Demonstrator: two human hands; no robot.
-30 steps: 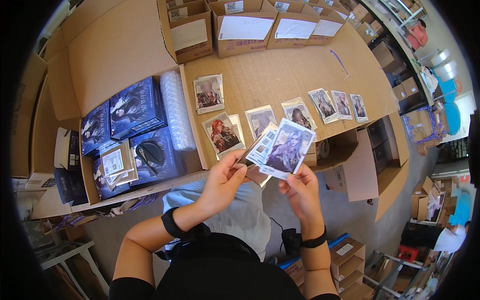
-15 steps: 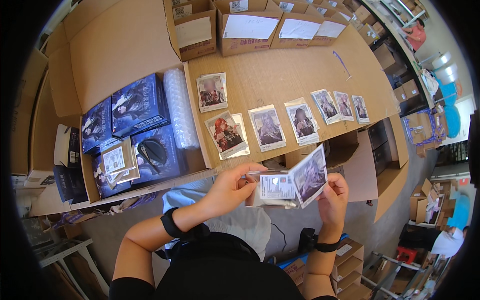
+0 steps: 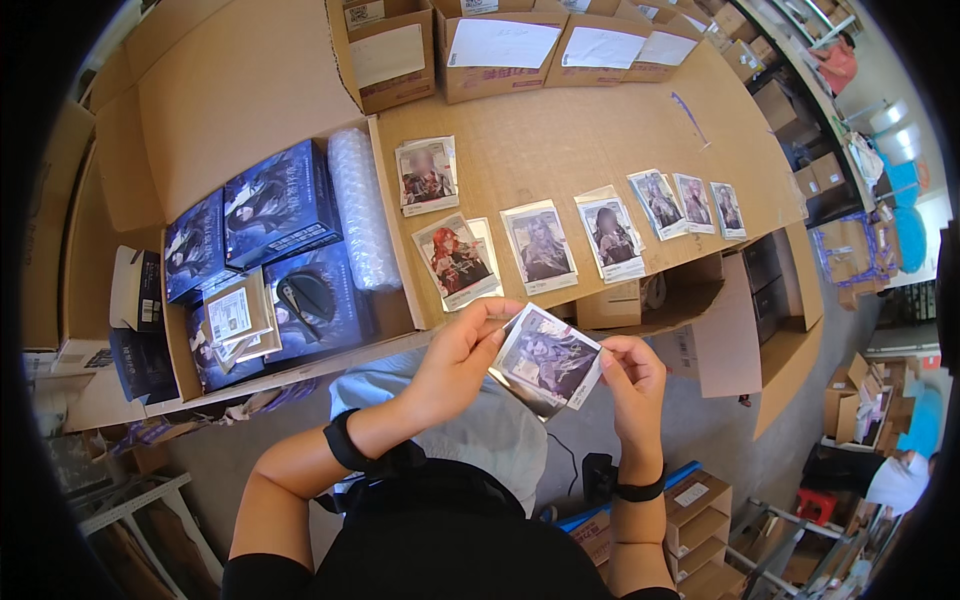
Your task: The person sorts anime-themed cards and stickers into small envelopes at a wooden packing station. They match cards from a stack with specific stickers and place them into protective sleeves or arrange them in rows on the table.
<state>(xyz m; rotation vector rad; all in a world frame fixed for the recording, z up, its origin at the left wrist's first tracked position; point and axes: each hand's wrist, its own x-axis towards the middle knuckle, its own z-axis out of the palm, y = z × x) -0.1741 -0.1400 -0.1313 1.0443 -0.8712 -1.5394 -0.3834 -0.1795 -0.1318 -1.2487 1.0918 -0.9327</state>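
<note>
Between my hands is a picture card point(image 3: 548, 352) showing a figure in violet tones, tilted in front of the table's near edge. My left hand point(image 3: 462, 355) pinches its left side, together with a shiny silvery packet point(image 3: 540, 402) lying beneath it. Thumb and fingers of my right hand point(image 3: 632, 385) grip the card's right edge. Just beyond, a row of card stacks lies on the table: a red-haired figure card point(image 3: 455, 262), a pale-haired one point(image 3: 541, 245) and a dark one point(image 3: 611, 238). Smaller-looking cards point(image 3: 693, 203) lie farther right, another stack point(image 3: 427, 178) farther back.
At left, an open carton point(image 3: 392, 220) holds blue printed boxes point(image 3: 280, 205), a bubble-wrap roll point(image 3: 362, 210), a black tool point(image 3: 306, 300) and labelled packets point(image 3: 232, 315). Cardboard bins point(image 3: 500, 45) line the table's far side. Two people point(image 3: 838, 62) are in the right background.
The card in my right hand has come left and down over the packet, covering the white label that showed before. My right hand has moved left with it.
</note>
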